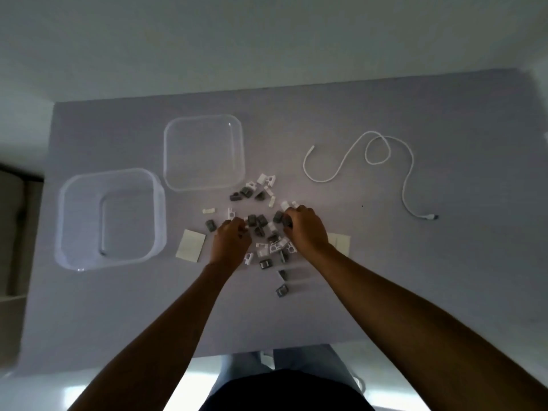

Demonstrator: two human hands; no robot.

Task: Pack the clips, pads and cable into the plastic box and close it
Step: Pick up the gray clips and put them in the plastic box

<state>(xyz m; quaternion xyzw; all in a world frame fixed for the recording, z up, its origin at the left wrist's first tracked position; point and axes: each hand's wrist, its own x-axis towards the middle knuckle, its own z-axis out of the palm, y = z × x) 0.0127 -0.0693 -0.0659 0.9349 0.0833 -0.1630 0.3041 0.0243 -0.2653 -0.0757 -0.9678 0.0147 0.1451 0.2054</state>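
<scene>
Several small grey and white clips (261, 223) lie scattered in the middle of the table. My left hand (232, 241) rests on the pile's left side, fingers curled over clips. My right hand (305, 229) is curled over clips on the pile's right side. A pale pad (190, 246) lies left of my left hand; another pad (341, 243) is partly hidden under my right wrist. The clear plastic box (66, 226) stands open and empty at the left. Its clear lid (204, 152) lies flat behind the clips. A white cable (406, 173) snakes loosely at the right.
The grey table (415, 277) ends near my body at the front edge, with my dark clothing below it. A dark piece of furniture (12, 232) stands beyond the table's left edge. Pale floor lies past the far edge.
</scene>
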